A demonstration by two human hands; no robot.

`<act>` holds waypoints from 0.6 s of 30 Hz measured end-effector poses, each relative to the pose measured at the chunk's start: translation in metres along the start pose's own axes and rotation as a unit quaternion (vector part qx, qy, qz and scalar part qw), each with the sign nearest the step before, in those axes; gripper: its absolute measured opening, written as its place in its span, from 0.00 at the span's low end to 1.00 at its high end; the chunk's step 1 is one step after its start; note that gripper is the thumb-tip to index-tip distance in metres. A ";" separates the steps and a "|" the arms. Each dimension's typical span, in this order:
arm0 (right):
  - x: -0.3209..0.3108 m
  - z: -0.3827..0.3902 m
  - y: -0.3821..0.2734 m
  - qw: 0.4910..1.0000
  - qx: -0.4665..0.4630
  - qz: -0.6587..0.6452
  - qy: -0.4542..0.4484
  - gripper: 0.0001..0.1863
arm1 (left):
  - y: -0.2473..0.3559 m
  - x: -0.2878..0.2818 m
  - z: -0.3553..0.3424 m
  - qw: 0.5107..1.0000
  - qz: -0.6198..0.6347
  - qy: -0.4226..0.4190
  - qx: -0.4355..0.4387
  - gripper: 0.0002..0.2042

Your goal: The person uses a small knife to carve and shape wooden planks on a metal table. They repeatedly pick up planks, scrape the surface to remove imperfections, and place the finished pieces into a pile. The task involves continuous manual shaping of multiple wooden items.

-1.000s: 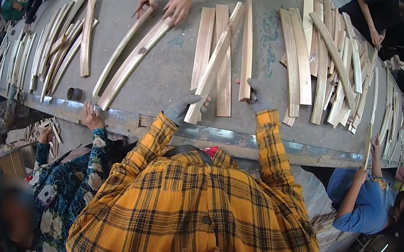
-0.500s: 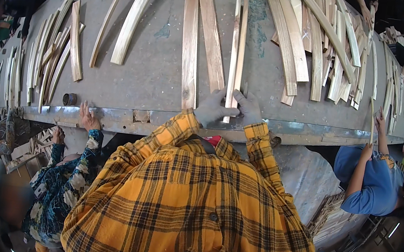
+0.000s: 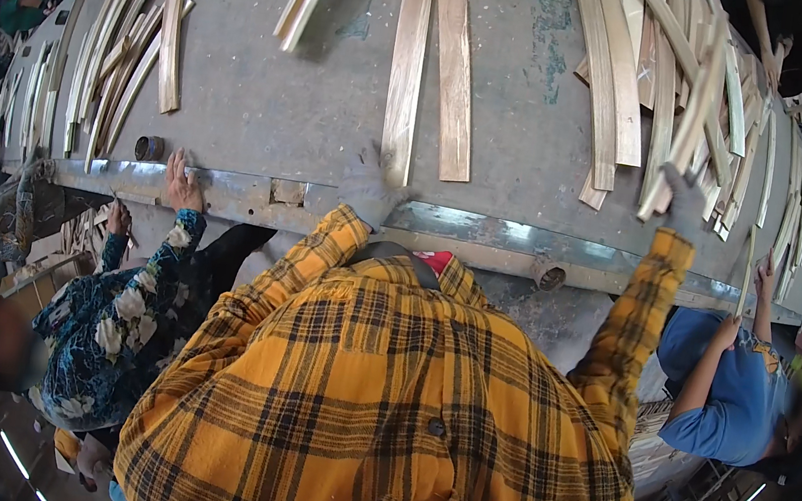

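Both hands wear grey gloves. My left hand [image 3: 366, 186] is at the near end of a flat wooden slat [image 3: 406, 71], its fingers smeared by motion. A second, redder slat [image 3: 452, 66] lies just right of that one. Out to the right, my right hand [image 3: 680, 200] grips blurred pale wooden slats [image 3: 690, 126], held over the near part of a jumbled pile of slats [image 3: 615, 97].
A grey metal-topped table [image 3: 233, 70] carries more slat bundles [image 3: 119, 56] and a small dark can [image 3: 148, 147]. A co-worker in floral sleeves [image 3: 127, 317] rests a hand on the edge at left; one in blue [image 3: 719, 390] works at right. Others reach in from the far side.
My hands were together around two upright slats; now they are apart, my right carrying slats rightward to the pile. The two middle slats appear higher in view. The far co-worker's hands have left view.
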State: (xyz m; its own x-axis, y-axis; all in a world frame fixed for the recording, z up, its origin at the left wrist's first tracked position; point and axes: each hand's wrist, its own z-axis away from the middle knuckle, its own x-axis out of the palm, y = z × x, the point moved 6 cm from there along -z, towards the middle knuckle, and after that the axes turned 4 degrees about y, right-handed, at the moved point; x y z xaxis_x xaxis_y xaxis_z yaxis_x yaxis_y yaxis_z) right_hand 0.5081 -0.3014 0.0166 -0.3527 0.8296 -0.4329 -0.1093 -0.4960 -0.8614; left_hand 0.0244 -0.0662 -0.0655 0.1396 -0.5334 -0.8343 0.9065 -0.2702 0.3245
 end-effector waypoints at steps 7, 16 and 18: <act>-0.051 -0.103 -0.037 0.900 -0.046 0.410 0.141 0.38 | 0.002 0.008 0.000 0.996 0.058 0.070 0.008 0.49; 0.209 0.147 -0.005 0.847 -0.234 0.446 -0.167 0.16 | -0.012 0.018 -0.005 0.955 0.286 -0.064 -0.043 0.35; 0.252 0.168 0.028 0.796 -0.246 0.491 -0.254 0.29 | -0.011 0.020 -0.010 0.938 0.313 -0.131 -0.067 0.36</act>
State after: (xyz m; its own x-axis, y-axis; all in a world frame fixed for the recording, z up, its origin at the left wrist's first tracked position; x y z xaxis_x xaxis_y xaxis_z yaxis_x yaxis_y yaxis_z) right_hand 0.2596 -0.1494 -0.0724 -0.3866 -0.1687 -0.9067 0.7844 -0.5772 -0.2271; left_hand 0.0211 -0.0661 -0.0901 0.5737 -0.7382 -0.3549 0.7243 0.2550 0.6405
